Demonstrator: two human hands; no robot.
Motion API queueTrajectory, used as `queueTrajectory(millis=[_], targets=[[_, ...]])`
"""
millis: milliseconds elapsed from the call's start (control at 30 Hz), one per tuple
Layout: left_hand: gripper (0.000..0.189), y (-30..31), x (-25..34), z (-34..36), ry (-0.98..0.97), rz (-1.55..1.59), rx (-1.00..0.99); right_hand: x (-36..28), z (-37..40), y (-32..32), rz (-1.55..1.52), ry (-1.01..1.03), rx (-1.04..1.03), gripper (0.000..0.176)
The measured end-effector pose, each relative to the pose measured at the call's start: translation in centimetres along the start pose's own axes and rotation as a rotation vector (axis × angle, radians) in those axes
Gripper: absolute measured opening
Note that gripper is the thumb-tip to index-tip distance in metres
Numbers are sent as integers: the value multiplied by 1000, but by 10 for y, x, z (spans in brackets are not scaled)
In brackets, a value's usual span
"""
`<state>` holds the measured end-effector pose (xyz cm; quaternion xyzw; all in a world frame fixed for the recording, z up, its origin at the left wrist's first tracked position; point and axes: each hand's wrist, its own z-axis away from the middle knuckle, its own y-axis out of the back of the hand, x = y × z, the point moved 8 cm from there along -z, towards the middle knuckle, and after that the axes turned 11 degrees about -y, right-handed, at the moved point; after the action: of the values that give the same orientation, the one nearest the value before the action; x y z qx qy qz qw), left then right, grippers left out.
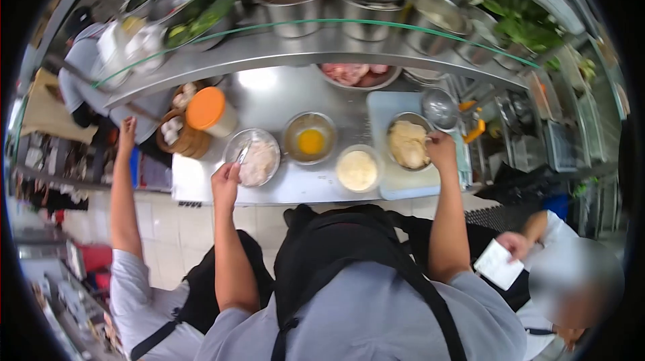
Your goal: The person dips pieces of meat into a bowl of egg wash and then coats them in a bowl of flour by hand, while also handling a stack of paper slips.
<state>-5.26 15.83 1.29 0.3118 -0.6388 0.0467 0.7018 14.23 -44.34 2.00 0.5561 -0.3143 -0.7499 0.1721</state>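
Likely a mixing step: your left hand (pixel 227 179) clamped on the spoon (pixel 244 151) in the left-side bowl (pixel 277 167) — right hand (pixel 441 150) at the dough bowl (pixel 391 134), can't tell if gripping. Next probably calls for steady bowls.

We see smooth metal on the countertop (pixel 269 102), glossy under the light, and shiny metal on the egg bowl (pixel 289 134) and the bowl (pixel 420 119) on the board (pixel 406 189). That board looks like smooth plastic, the orange lid (pixel 206 107) matt plastic, our apron (pixel 329 247) matt cloth.
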Motion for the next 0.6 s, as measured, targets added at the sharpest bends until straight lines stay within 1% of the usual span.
queueTrajectory(millis=[33,67,100,133,200,267,300,333,367,400,467,533,600], targets=[[29,12,-10,-5,-38,-125,26,-13,10,-14,-10,16,-35,16],[30,21,-20,-10,-74,-245,44,-24,21,-33,-42,16,-159,14],[30,27,-5,-8,-58,-454,10,-32,31,-52,-70,14,-278,13],[30,28,13,-4,-40,-660,-30,-41,43,-68,-72,23,-295,13],[27,27,21,-4,-51,-700,-34,-71,73,-106,49,226,-370,16],[26,13,39,-2,-159,-780,-137,-63,82,-153,221,321,-437,25],[23,6,51,1,-213,-847,-152,-61,87,-166,219,323,-436,25],[23,2,54,4,-214,-848,-150,-63,97,-177,280,377,-427,27],[22,-4,57,7,-257,-877,-171,-65,104,-185,342,432,-417,30],[21,-11,61,10,-300,-906,-192,-70,109,-185,341,435,-416,30],[22,-15,63,15,-275,-938,-224,-70,118,-192,487,362,-516,34],[23,-11,52,18,-144,-906,-207,-62,118,-194,498,365,-534,33],[23,-13,38,16,-127,-866,-193,-52,117,-195,511,367,-555,33]])
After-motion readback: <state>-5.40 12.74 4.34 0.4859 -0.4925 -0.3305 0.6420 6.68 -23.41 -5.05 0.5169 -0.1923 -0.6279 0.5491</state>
